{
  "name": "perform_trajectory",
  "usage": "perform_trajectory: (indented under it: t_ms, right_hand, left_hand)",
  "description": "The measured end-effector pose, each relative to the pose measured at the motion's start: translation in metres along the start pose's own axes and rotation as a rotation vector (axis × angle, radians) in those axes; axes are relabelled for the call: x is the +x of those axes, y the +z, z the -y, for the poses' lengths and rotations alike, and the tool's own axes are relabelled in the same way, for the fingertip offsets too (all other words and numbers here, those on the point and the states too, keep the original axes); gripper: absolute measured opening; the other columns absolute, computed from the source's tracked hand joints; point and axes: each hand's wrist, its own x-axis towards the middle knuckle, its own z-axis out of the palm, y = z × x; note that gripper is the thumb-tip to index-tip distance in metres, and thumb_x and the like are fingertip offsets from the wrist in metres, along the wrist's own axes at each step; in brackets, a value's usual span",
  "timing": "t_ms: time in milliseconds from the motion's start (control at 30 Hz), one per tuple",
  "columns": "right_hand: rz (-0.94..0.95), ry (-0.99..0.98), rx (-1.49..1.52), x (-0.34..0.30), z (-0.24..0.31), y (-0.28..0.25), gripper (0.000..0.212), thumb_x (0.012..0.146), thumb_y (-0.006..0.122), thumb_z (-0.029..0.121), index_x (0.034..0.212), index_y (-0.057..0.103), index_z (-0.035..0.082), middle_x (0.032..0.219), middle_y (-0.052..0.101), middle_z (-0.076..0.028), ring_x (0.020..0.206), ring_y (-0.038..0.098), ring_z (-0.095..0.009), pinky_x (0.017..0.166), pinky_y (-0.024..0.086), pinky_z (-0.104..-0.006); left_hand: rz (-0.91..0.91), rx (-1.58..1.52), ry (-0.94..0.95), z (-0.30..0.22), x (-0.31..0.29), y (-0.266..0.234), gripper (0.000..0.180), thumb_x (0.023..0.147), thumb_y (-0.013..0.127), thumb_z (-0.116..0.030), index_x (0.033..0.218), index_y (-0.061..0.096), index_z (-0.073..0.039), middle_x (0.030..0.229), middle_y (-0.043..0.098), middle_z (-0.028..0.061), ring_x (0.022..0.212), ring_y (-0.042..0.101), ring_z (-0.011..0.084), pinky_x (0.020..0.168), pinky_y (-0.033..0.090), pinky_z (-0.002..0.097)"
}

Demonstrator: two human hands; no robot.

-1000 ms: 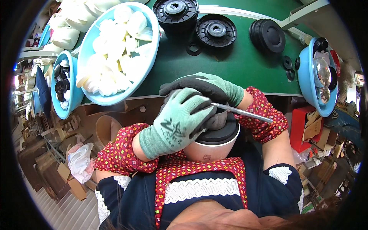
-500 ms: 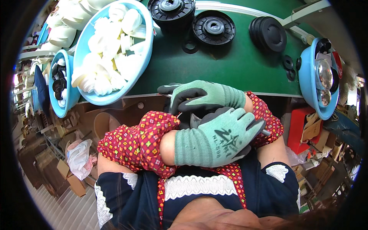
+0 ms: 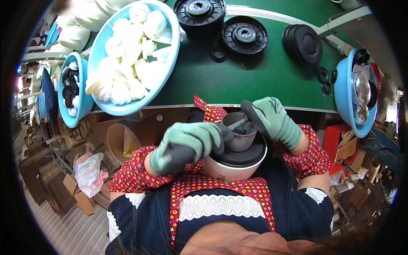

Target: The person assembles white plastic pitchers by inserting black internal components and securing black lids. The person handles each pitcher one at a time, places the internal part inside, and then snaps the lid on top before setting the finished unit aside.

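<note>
A pale round pot-like body [image 3: 227, 172] rests at my lap, with a black disc-shaped part [image 3: 242, 157] set in its top. On the black part stands a grey cup-shaped piece [image 3: 243, 142], and a grey bar [image 3: 236, 124] lies across its mouth. My left hand [image 3: 189, 146], in a green glove with dark fingers, is closed at the bar's left end. My right hand [image 3: 274, 121], gloved alike, has its fingers bent over the cup's right rim, where the bar's other end is hidden. Its grip appears closed on the cup-shaped piece.
A large blue basin [image 3: 171, 63] of white parts stands left on the green table [image 3: 272, 85], beside a smaller blue basin [image 3: 85, 100]. Black ribbed discs [image 3: 245, 36] and stacked black discs [image 3: 302, 44] sit farther back. Another blue basin [image 3: 346, 102] is at right.
My forearms were crossed and now are uncrossed: the left hand has moved left, the right hand right. The cup-shaped piece and pale body, mostly hidden before, now show between them.
</note>
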Motion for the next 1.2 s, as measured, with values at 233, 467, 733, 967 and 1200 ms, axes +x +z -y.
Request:
perform_trajectory:
  t_ms: [233, 467, 733, 967, 1200]
  right_hand:
    - [-0.257, 0.034, -0.156, -0.015, -0.015, 0.018, 0.027, 0.099, 0.063, 0.007, 0.125, 0.069, 0.002, 0.085, 0.069, -0.014, 0.072, 0.067, -0.037, 0.060, 0.051, -0.0477]
    - [-0.418, 1.014, -0.580, -0.075, -0.060, -0.039, 0.032, 0.100, 0.066, 0.044, 0.100, 0.074, 0.012, 0.095, 0.075, -0.016, 0.094, 0.071, -0.038, 0.085, 0.052, -0.0523]
    - [-0.371, 1.150, -0.772, -0.108, -0.094, -0.048, 0.049, 0.099, 0.066, 0.052, 0.130, 0.070, 0.013, 0.125, 0.073, -0.016, 0.116, 0.068, -0.037, 0.100, 0.050, -0.0537]
    - [-0.328, 0.417, 0.694, -0.079, 0.050, 0.007, 0.098, 0.081, 0.095, 0.023, 0.161, 0.044, 0.002, 0.160, 0.051, -0.018, 0.149, 0.047, -0.029, 0.124, 0.038, -0.0443]
    - [-0.391, 0.516, 0.536, -0.033, 0.047, 0.030, 0.071, 0.103, 0.071, 0.047, 0.152, 0.052, -0.002, 0.141, 0.064, -0.017, 0.130, 0.060, -0.025, 0.112, 0.047, -0.0357]
  left_hand:
    - [-0.252, 0.122, -0.087, 0.002, -0.006, 0.013, 0.077, 0.101, 0.053, -0.072, 0.116, 0.064, 0.003, 0.117, 0.068, 0.0191, 0.123, 0.063, 0.0346, 0.120, 0.040, 0.0494]
    - [-0.283, 0.215, -0.134, 0.022, -0.074, 0.010, 0.108, 0.091, 0.087, -0.024, 0.169, 0.019, 0.004, 0.175, 0.027, 0.0188, 0.162, 0.029, 0.0307, 0.132, 0.023, 0.0455]
    - [-0.096, 0.905, -0.222, 0.031, -0.122, 0.032, 0.111, 0.079, 0.093, -0.039, 0.164, 0.034, 0.000, 0.166, 0.040, 0.0235, 0.156, 0.037, 0.0430, 0.128, 0.030, 0.0532]
    - [-0.096, 1.120, -0.257, 0.048, -0.136, 0.047, 0.129, 0.076, 0.091, -0.053, 0.168, 0.021, 0.004, 0.165, 0.032, 0.0350, 0.156, 0.026, 0.0545, 0.128, 0.024, 0.0607]
    - [-0.253, 1.123, -0.214, 0.035, -0.107, 0.046, 0.101, 0.095, 0.074, -0.055, 0.163, 0.032, 0.007, 0.157, 0.045, 0.0368, 0.150, 0.040, 0.0507, 0.125, 0.028, 0.0587]
